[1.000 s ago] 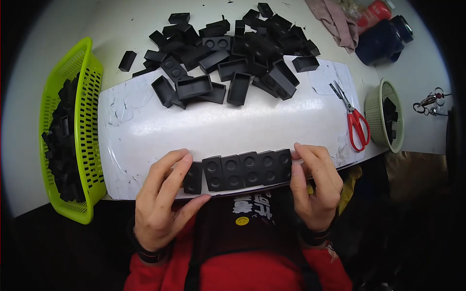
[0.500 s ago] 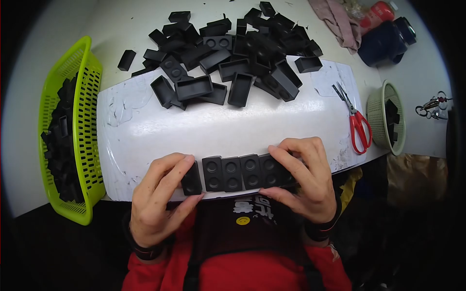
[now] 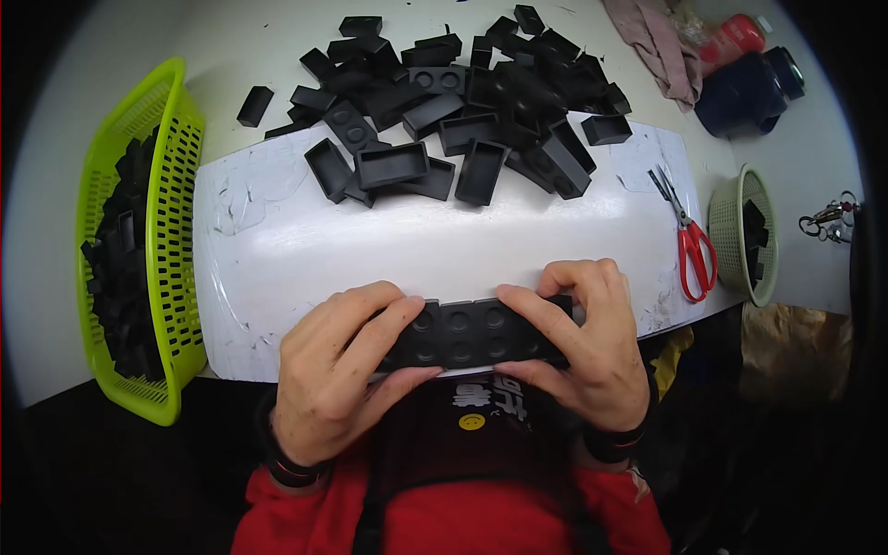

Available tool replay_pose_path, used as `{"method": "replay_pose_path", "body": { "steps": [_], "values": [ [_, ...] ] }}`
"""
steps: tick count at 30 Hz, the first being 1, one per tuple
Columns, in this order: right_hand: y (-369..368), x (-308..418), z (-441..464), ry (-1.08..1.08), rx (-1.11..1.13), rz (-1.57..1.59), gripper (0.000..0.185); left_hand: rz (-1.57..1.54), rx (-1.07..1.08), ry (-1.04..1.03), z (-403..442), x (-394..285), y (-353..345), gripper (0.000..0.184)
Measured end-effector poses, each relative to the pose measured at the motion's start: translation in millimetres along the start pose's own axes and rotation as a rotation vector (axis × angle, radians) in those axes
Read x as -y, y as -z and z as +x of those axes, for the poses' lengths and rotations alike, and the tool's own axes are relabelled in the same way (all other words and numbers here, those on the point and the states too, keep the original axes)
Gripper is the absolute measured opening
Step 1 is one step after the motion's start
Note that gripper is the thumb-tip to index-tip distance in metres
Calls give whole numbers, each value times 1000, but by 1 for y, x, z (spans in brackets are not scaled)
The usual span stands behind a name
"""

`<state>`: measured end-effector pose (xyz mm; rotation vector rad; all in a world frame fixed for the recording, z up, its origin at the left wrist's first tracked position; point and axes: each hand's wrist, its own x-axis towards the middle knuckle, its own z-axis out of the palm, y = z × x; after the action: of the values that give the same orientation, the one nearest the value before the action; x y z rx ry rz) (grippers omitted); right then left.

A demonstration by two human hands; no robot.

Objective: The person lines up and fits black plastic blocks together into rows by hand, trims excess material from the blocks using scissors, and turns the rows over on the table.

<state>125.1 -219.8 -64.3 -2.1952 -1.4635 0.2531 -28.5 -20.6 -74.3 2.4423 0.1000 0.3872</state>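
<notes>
Row of black blocks (image 3: 476, 334): round-dimpled faces up, long axis left to right, at the white board's (image 3: 444, 240) near edge. Left hand (image 3: 347, 356) and right hand (image 3: 587, 347) pinch opposite ends.

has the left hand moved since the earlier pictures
Yes, to the right: against the white board, the left hand is now farther along the near edge, closer to the right hand.
</notes>
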Motion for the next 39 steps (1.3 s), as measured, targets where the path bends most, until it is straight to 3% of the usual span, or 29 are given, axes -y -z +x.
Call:
{"method": "replay_pose_path", "body": {
  "steps": [5,7,10,16,23,25,31,39],
  "values": [
    [2,-1,-1,41,21,-25,71,-44,5,16,-3,4,5,81],
    [2,-3,-4,-22,-20,114,81,-247,19,119,-8,6,14,101],
    [-3,-20,-15,29,-148,236,86,-420,-79,102,-26,25,15,116],
    [-2,-35,-37,-30,-232,297,89,-481,-173,94,-44,37,14,120],
    [0,-17,-25,-39,-157,188,87,-293,-152,50,-33,24,13,108],
    [-2,-12,-22,-54,-131,146,85,-228,-153,85,-26,15,11,84],
    [-9,-4,-18,-67,-157,149,82,26,-163,-2,-11,0,-5,70],
    [-12,-6,-19,-34,-180,161,81,97,-134,-41,-12,3,-16,68]
  ]
}}
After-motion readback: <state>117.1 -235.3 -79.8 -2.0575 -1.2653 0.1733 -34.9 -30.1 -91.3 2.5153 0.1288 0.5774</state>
